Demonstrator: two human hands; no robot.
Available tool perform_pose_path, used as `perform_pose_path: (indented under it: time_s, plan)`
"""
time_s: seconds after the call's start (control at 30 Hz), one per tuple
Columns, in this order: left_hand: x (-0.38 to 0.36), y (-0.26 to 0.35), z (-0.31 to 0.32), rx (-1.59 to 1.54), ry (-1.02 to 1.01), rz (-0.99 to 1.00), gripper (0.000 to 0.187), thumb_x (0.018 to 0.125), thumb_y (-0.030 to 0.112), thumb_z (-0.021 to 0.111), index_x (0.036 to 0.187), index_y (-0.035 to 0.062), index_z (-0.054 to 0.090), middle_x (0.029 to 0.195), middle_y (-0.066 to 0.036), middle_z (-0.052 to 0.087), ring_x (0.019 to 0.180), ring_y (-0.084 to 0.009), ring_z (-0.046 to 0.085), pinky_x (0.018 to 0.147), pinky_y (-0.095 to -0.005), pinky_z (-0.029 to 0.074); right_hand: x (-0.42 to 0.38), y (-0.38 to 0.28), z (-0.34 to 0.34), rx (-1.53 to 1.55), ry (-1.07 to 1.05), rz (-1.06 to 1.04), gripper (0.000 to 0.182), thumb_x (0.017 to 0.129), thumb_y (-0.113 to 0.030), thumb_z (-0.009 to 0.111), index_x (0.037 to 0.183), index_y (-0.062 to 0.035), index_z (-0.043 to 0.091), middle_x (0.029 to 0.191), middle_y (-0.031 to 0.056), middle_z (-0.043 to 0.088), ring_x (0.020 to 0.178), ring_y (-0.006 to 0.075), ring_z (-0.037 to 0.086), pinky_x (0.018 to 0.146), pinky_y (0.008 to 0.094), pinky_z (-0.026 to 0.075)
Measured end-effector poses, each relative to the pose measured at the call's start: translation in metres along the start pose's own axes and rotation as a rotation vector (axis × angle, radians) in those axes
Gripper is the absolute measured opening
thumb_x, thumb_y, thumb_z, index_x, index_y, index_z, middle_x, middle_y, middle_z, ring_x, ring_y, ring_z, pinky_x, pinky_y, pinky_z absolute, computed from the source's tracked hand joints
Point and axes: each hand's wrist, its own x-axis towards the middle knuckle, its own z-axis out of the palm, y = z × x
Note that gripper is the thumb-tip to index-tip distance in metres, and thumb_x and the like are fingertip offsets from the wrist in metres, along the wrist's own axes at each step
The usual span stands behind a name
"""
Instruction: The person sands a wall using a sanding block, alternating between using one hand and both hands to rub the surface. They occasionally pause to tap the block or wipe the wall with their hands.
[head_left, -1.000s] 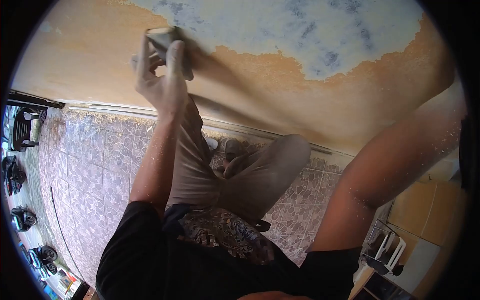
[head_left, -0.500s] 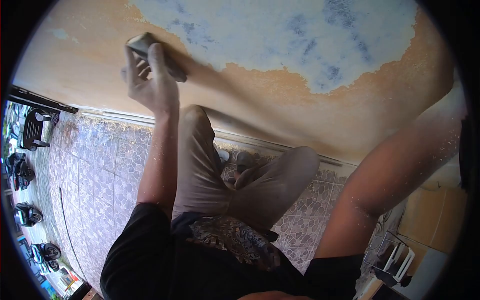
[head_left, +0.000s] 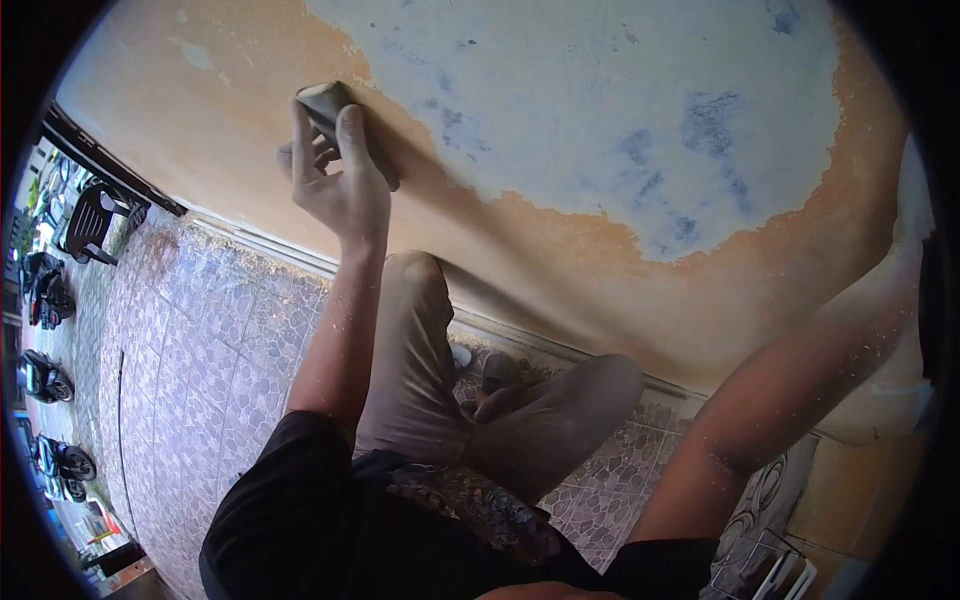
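Note:
My left hand (head_left: 345, 190), coated in pale dust, is closed around a sanding block (head_left: 345, 125), a dark grey wrapped piece with a lighter end. Thumb and fingers grip its sides, and the block lies against the orange-painted wall (head_left: 250, 130). Just right of it begins a large whitish patch (head_left: 560, 110) with blue smudges and a ragged edge. At the far right, my dusty right hand (head_left: 908, 215) reaches up along the wall. Its fingers are cut off by the dark border of the view, so what they do is hidden.
My bent knees face the wall above a stone-patterned tiled floor (head_left: 200, 330). A dark plastic chair (head_left: 92, 222) and several parked motorcycles (head_left: 45, 290) are on the left. A white-framed rack (head_left: 780, 575) stands at the lower right.
The whole view has tilted up, so the wall, my legs and the floor sit lower. My left hand, still holding the sanding block, appears further right in view and slightly closer to the whitish patch.

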Motion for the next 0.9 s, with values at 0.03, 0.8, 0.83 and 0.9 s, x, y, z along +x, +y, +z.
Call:
perform_pose_path:
  time_s: [0.03,0.8,0.83,0.9]
  plan:
    - [0.0,0.003,0.001,0.034,0.034,-0.016,0.062,0.094,0.026,0.079,0.145,-0.0007,0.057,0.101,-0.008,0.056,0.088,-0.0176,0.063,0.071,-0.0306,0.055,-0.004,-0.006,0.001,-0.055,0.038,-0.061,0.064,0.109,-0.054,0.036,0.132,0.0055,0.043,0.124,0.0235,0.037,0.115,0.0376,0.053,0.09,0.0525,0.053]
    - [-0.048,-0.011,0.001,-0.023,-0.28,0.443,0.064,0.08,0.014,0.089,0.139,0.0056,0.066,0.099,-0.003,0.057,0.087,-0.0142,0.055,0.073,-0.0316,0.05,0.041,0.045,0.02,0.177,0.195,0.163,0.053,0.107,-0.042,0.056,0.123,0.008,0.057,0.122,0.0247,0.049,0.114,0.0361,0.056,0.096,0.0456,0.051]
    - [-0.027,-0.007,0.001,-0.011,-0.136,0.305,0.062,0.084,0.014,0.086,0.141,0.0025,0.063,0.099,-0.004,0.054,0.087,-0.0149,0.052,0.075,-0.0307,0.047,0.039,0.047,0.018,0.116,0.186,0.1,0.05,0.107,-0.041,0.056,0.122,0.0073,0.057,0.121,0.024,0.049,0.113,0.0358,0.055,0.096,0.0451,0.051]
    - [0.007,0.004,0.008,-0.032,0.065,0.078,0.06,0.09,0.013,0.081,0.143,-0.0033,0.058,0.098,-0.005,0.049,0.088,-0.0155,0.049,0.078,-0.0292,0.044,0.038,0.048,0.019,0.116,0.169,0.031,0.044,0.108,-0.036,0.054,0.122,0.0052,0.057,0.119,0.022,0.047,0.11,0.0353,0.055,0.094,0.045,0.05]
